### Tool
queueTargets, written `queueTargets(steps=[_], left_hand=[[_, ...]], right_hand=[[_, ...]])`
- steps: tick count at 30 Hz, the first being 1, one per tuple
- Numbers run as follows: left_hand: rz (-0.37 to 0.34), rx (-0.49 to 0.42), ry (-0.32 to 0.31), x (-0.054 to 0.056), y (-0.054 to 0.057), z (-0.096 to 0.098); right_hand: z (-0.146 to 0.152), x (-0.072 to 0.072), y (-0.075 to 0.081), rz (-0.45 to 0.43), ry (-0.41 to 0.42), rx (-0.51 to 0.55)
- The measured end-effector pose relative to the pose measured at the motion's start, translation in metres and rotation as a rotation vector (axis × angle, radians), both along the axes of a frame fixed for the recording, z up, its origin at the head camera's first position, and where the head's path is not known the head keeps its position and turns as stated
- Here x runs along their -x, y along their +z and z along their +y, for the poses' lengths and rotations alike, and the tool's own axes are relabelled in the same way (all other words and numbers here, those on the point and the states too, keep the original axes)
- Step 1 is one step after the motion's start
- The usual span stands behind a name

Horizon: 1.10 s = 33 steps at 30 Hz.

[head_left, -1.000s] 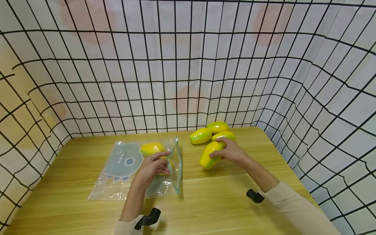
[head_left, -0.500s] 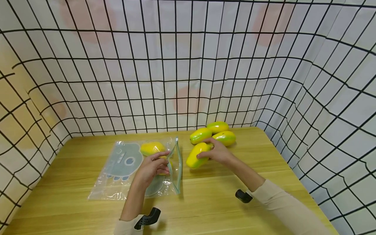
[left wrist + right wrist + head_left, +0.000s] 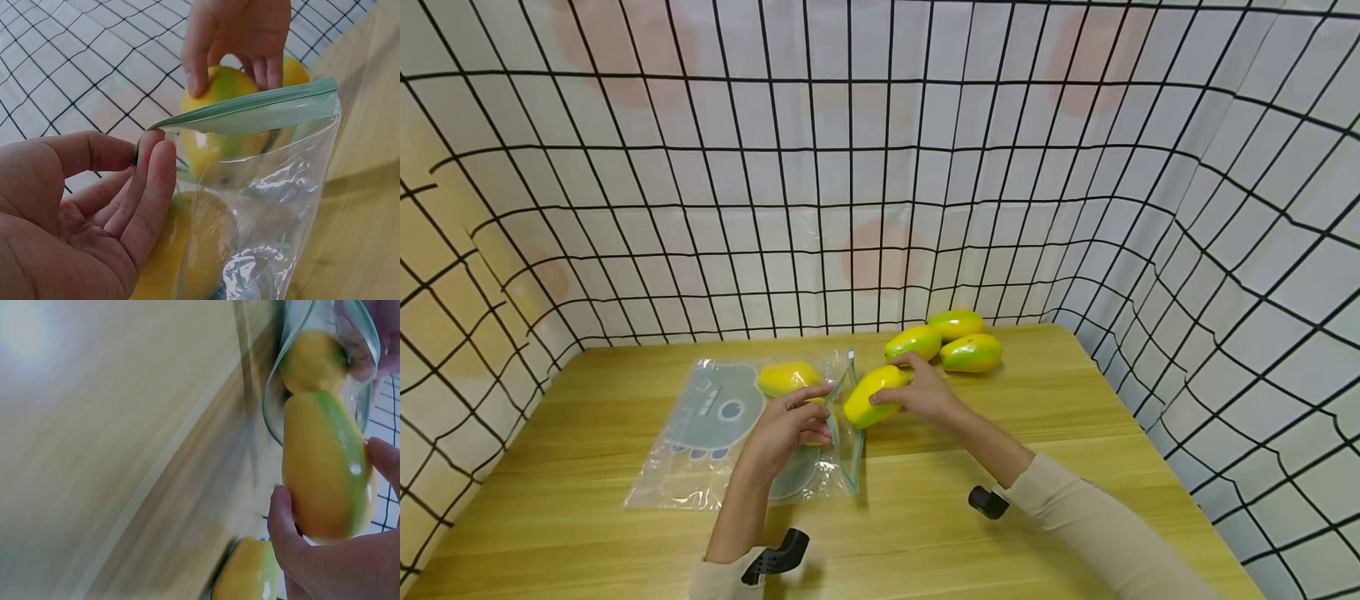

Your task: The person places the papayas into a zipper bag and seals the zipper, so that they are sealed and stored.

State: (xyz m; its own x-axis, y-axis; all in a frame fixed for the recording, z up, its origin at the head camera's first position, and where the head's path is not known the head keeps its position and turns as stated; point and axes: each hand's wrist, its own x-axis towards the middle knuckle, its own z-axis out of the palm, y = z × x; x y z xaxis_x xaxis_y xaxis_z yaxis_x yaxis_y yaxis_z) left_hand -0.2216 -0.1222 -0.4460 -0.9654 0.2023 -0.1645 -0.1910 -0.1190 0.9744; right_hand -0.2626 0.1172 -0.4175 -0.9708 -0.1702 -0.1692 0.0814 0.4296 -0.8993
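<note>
My right hand [image 3: 928, 393] grips a yellow papaya [image 3: 871, 398] with a green streak, thumb and fingers on its sides. In the right wrist view, this papaya [image 3: 322, 465] points its far end into the mouth of a clear zip bag. The bag [image 3: 681, 479] lies flat, with a green zip strip [image 3: 269, 103] and a printed cartoon figure. My left hand [image 3: 784, 425] pinches the strip and holds the mouth apart. Inside are two papayas, one toward the back [image 3: 788, 377] and another [image 3: 200, 244] beside the left fingers, partly hidden by that hand.
Behind the right hand, three more papayas sit in a cluster: one on the left [image 3: 913, 344], one at the back [image 3: 956, 323] and one on the right [image 3: 972, 353]. The wooden table [image 3: 940, 517] ends at a white, black-gridded backdrop [image 3: 865, 183].
My right hand has carried its papaya leftward, from in front of the cluster to the bag's mouth. The left hand and the bag have stayed in place.
</note>
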Motion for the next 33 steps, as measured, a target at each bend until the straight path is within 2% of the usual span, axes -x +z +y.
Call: queueTargets(steps=[8, 23, 33], left_hand=[[-0.003, 0.001, -0.008, 0.0, 0.001, -0.001], [-0.016, -0.018, 0.014, 0.001, -0.001, -0.001], [-0.023, -0.032, 0.019, 0.001, -0.001, -0.003]], right_hand=[[-0.013, 0.003, -0.007, 0.038, -0.052, -0.026], [-0.028, -0.001, -0.015, 0.037, -0.113, 0.054], [-0.026, -0.006, -0.01, 0.026, -0.071, 0.06]])
